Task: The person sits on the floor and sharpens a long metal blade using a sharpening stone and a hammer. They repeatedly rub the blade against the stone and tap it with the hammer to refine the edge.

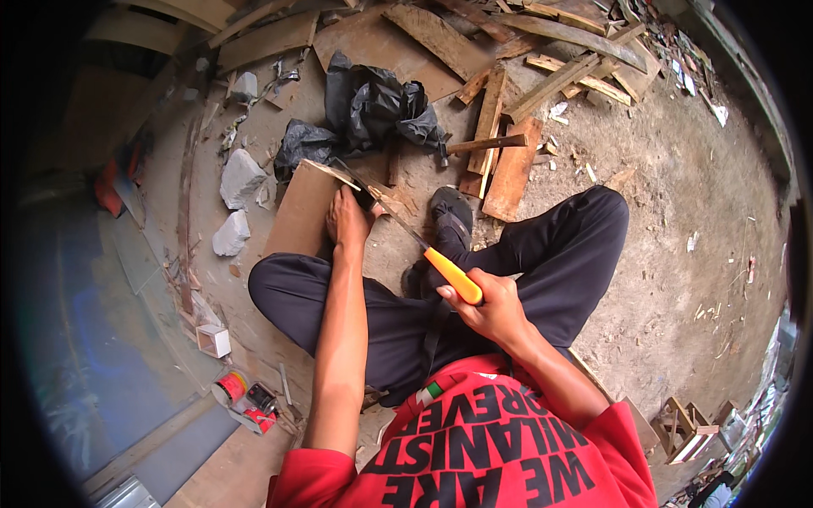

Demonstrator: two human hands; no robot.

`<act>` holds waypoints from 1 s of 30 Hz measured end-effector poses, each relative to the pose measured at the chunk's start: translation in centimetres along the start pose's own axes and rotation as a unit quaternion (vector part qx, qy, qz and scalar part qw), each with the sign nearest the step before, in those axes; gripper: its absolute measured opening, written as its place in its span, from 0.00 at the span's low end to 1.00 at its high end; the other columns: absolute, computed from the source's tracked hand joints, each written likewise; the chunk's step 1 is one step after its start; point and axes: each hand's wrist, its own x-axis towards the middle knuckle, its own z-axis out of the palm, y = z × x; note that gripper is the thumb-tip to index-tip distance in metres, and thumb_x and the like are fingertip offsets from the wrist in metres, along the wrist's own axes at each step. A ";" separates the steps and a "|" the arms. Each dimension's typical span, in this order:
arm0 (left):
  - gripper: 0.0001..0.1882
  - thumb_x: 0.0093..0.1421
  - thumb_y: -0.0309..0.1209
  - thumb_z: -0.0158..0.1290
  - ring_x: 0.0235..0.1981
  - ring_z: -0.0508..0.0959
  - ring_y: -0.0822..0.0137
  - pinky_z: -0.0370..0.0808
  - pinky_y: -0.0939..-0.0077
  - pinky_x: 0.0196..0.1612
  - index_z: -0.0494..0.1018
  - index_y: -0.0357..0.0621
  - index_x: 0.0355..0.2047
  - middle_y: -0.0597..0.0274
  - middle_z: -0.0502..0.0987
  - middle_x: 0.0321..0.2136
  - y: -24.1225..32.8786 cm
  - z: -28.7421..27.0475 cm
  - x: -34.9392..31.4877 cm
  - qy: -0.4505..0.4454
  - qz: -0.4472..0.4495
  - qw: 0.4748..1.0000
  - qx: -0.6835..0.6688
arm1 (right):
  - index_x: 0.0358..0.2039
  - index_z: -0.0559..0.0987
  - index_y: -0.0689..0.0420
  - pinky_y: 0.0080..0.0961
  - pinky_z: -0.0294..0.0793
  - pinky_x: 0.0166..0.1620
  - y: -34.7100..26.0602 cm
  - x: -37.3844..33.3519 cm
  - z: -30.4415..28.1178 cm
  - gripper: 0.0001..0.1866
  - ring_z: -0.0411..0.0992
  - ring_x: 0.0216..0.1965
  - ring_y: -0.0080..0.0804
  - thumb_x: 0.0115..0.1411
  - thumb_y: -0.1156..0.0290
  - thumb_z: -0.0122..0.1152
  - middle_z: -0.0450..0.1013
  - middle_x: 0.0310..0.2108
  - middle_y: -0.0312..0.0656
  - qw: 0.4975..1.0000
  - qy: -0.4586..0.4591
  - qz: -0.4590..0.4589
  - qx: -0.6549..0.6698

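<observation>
At the board (292, 213), left hand (348, 222) is partly hidden.

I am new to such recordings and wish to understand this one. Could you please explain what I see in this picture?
There is no machine here, only a person sitting with bent legs, working with bare hands. The single picture comes from a camera worn on the head, looking down; its wide lens bends straight edges and darkens the corners.

The right hand holds a yellow-handled tool with a long, thin blade, probably a saw. The left hand is by a brown board; its grip is partly hidden.

On the bare ground lie crumpled black plastic, pale stone-like lumps and many wood pieces.
</observation>
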 end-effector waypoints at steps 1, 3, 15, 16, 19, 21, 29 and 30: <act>0.34 0.42 0.39 0.73 0.49 0.75 0.46 0.73 0.54 0.50 0.68 0.39 0.45 0.49 0.76 0.43 0.0 0.1 0.3 -0.001 0.005 1.000 0.000 | 0.28 0.77 0.62 0.38 0.71 0.25 0.0 -0.3 -0.4 0.18 0.74 0.20 0.49 0.57 0.60 0.72 0.73 0.19 0.49 1.000 -0.004 0.003 -0.009; 0.32 0.41 0.34 0.71 0.48 0.75 0.43 0.73 0.53 0.50 0.68 0.40 0.45 0.47 0.76 0.43 -0.1 0.5 -0.3 0.008 -0.005 1.000 -0.012 | 0.28 0.77 0.62 0.38 0.71 0.25 0.0 -1.2 -0.9 0.19 0.74 0.20 0.49 0.56 0.58 0.72 0.73 0.20 0.49 1.000 -0.016 0.010 -0.024; 0.36 0.50 0.55 0.63 0.56 0.71 0.52 0.68 0.49 0.54 0.70 0.41 0.50 0.51 0.73 0.48 -1.3 3.2 -0.1 0.021 -0.040 0.995 0.090 | 0.24 0.75 0.62 0.41 0.71 0.24 2.3 10.7 9.2 0.21 0.72 0.22 0.60 0.60 0.56 0.68 0.70 0.17 0.55 0.999 0.031 -0.040 -0.008; 0.34 0.49 0.50 0.66 0.55 0.72 0.52 0.69 0.47 0.53 0.69 0.42 0.48 0.52 0.74 0.47 -1.6 3.4 -0.3 0.040 -0.049 0.992 0.106 | 0.24 0.76 0.62 0.41 0.71 0.24 2.1 9.6 8.6 0.20 0.72 0.21 0.58 0.60 0.56 0.68 0.70 0.17 0.54 1.000 0.020 -0.020 -0.010; 0.31 0.47 0.44 0.69 0.53 0.73 0.52 0.70 0.46 0.52 0.68 0.42 0.45 0.54 0.74 0.46 1.2 -0.3 -0.2 -0.032 -0.073 0.995 0.060 | 0.23 0.76 0.60 0.39 0.70 0.23 0.3 4.3 2.9 0.18 0.72 0.18 0.53 0.58 0.60 0.71 0.70 0.16 0.50 0.998 -0.016 0.055 -0.005; 0.30 0.45 0.39 0.71 0.52 0.74 0.51 0.71 0.46 0.51 0.67 0.43 0.43 0.55 0.75 0.45 2.0 -0.6 0.1 -0.015 -0.073 0.995 0.067 | 0.22 0.75 0.58 0.36 0.69 0.21 -1.0 0.8 -0.2 0.17 0.72 0.17 0.49 0.57 0.62 0.72 0.69 0.15 0.48 0.998 -0.016 0.045 -0.039; 0.36 0.47 0.49 0.68 0.54 0.72 0.54 0.70 0.49 0.53 0.68 0.40 0.48 0.56 0.74 0.46 0.1 1.5 0.2 0.021 -0.051 0.996 0.066 | 0.23 0.75 0.61 0.39 0.70 0.23 1.2 11.8 6.8 0.19 0.73 0.24 0.59 0.60 0.59 0.68 0.70 0.17 0.57 1.000 0.013 0.024 0.004; 0.36 0.47 0.49 0.68 0.54 0.72 0.54 0.70 0.49 0.53 0.68 0.40 0.49 0.56 0.74 0.46 -0.3 1.5 -0.2 0.008 -0.057 0.996 0.073 | 0.23 0.75 0.61 0.39 0.70 0.24 1.2 11.8 7.3 0.19 0.74 0.24 0.59 0.60 0.59 0.68 0.70 0.18 0.57 0.999 0.007 0.031 0.007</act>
